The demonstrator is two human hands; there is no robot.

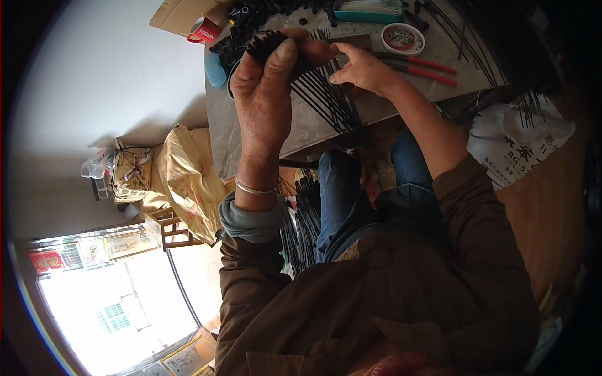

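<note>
- Progress, left to right.
- Small black parts [241, 28], 1 dark heap at the table's far left: apparently unused stock, count not readable.
- Left hand [263, 91]: wrapped firmly around 1 dark bunch, thumb pressed on top.
- Spare rods [307, 219], 1 thick stack below the table, beside the left leg: judged as waiting supply, or as finished pieces; cannot tell which.
- Black rods [323, 103]: over the table in front of the person, spread in a loose fan from near the left hand toward the front edge; gathered in part, probably mid-handling, lower ends not yet drawn together.
- Right hand [364, 69]: just beside the fan, thumb and forefinger a narrow gap apart; cannot tell whether gripping a rod.
- Bowl [403, 39], white, with small bits inside: contents apparently not used up.
- Loose rods [461, 37], several, along the table's right side: outside the bunch, likely left to handle.
- Edges and room, left to right.
- Yellow sacks [188, 172]: close by the table's left end, limiting elbow swing there.
- Table [232, 125], grey: bare strip at left front, open for laying down.
- Front edge: rod ends reaching past, knees [338, 172] just below, little drop room.
- Pliers [433, 70], red-handled: right of the right hand, near the forearm, a likely snag.
- White sack [517, 141]: beyond the right edge, beside the right sleeve.
</note>
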